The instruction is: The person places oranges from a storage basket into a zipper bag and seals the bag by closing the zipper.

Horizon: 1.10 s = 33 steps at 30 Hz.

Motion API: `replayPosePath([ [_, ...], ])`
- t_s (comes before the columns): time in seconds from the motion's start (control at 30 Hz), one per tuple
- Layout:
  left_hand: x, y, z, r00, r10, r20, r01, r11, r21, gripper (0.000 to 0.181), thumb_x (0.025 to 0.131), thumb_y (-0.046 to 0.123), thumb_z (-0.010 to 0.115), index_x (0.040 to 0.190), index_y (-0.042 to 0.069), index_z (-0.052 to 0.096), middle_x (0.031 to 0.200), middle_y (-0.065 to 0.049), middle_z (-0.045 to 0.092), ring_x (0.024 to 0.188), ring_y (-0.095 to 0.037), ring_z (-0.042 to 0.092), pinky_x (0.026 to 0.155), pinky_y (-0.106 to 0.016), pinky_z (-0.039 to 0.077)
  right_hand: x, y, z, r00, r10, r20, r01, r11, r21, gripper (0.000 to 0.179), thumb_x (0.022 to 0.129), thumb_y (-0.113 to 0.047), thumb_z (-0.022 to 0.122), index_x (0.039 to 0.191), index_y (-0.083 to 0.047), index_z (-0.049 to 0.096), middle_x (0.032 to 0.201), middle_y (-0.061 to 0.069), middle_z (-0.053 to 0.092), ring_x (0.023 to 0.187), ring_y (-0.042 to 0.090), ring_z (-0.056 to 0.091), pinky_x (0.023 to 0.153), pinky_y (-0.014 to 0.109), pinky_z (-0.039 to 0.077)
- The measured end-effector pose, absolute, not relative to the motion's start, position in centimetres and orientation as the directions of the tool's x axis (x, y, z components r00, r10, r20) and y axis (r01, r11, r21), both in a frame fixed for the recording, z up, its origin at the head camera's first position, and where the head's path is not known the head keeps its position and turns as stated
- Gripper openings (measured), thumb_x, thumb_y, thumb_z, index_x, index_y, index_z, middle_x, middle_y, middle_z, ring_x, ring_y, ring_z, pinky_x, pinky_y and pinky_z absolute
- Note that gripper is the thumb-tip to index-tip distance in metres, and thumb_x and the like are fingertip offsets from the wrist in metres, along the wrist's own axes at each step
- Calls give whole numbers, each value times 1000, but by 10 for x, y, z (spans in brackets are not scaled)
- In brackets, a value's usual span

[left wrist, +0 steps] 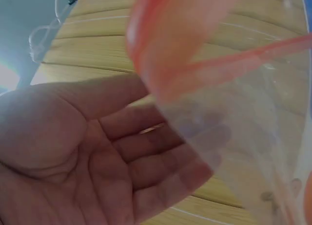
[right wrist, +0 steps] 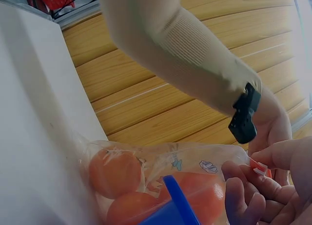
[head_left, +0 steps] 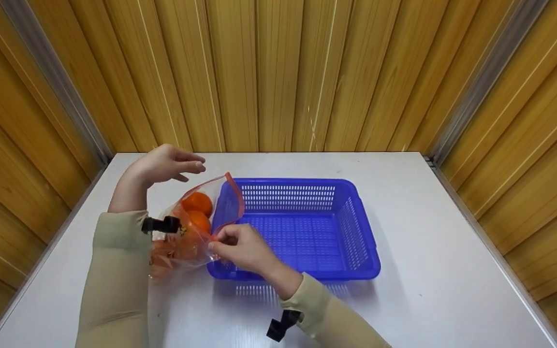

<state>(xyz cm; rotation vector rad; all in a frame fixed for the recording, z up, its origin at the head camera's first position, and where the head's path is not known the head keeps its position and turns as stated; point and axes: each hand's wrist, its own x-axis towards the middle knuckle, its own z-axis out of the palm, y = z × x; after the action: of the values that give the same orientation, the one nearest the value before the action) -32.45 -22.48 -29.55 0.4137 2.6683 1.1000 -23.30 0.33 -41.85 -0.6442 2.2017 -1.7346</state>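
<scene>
A clear zip bag (head_left: 220, 186) with a red seal strip leans over the left rim of a blue plastic basket (head_left: 360, 232), its mouth spread toward the basket. Several round orange fruits (head_left: 197, 204) lie inside the bag. My right hand (head_left: 244, 246) pinches the near corner of the bag's mouth between thumb and fingers, above the basket's near left corner. My left hand (head_left: 167, 164) hovers behind and left of the bag with fingers loosely extended, holding nothing. In the left wrist view the bag's clear side overlaps the left fingertips (left wrist: 195, 174).
A white table (head_left: 452, 270) carries the basket and the bag. Wood-patterned panels (head_left: 278, 72) wall it in at the back and both sides. Black camera mounts (head_left: 283, 325) sit on both sleeves.
</scene>
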Motion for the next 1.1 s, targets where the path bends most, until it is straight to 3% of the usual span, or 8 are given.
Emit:
replayPosePath([
  [0.2,-364,-222,-318,-845,503,-182,192,603,774,44,106,27,58,144,5,59,146,-19,60,140,-38,54,110,-52,49,-233,5,-420,-859,-509,57,-176,187,-966,16,96,-19,72,88,-5,73,76,-2,65,65,9,58,62,18,54],
  [0.37,-378,-216,-332,-812,536,-232,197,625,755,41,106,23,56,143,6,60,146,-18,60,140,-40,53,115,-55,44,-231,6,-421,-850,-525,50,-172,186,-967,16,96,-19,72,89,-5,73,76,-3,65,65,9,57,62,19,54],
  [0.5,-379,-208,-337,-832,505,-230,205,665,718,36,105,22,59,138,10,66,137,-16,67,133,-37,59,116,-56,43,-229,6,-420,-844,-534,48,-175,191,-966,17,95,-18,72,89,-3,73,75,-3,65,64,8,58,62,20,55],
  [0.63,-377,-205,-340,-889,415,-196,177,704,688,31,103,21,63,130,9,71,124,-15,73,118,-33,66,112,-55,48,-228,5,-420,-834,-548,62,-191,181,-965,19,94,-16,73,89,1,73,75,1,66,63,9,58,60,19,53],
  [0.77,-376,-210,-340,-929,327,-174,123,715,688,28,101,23,66,123,6,73,114,-15,73,107,-28,63,111,-55,48,-229,5,-419,-830,-552,76,-203,173,-964,19,94,-15,72,88,4,72,74,3,66,62,10,57,58,19,51],
  [0.93,-371,-227,-337,-950,272,-155,73,674,735,29,102,26,65,121,5,69,110,-11,69,113,-30,59,117,-62,39,-230,7,-415,-839,-541,57,-185,185,-965,18,94,-14,72,87,3,71,72,0,64,62,12,57,57,19,51],
  [1.1,-364,-251,-332,-979,179,-98,29,594,804,36,104,27,60,127,0,62,112,-7,67,120,-32,56,119,-59,38,-234,7,-410,-846,-531,51,-180,195,-964,17,94,-13,72,86,3,71,73,-1,66,62,13,59,59,22,54],
])
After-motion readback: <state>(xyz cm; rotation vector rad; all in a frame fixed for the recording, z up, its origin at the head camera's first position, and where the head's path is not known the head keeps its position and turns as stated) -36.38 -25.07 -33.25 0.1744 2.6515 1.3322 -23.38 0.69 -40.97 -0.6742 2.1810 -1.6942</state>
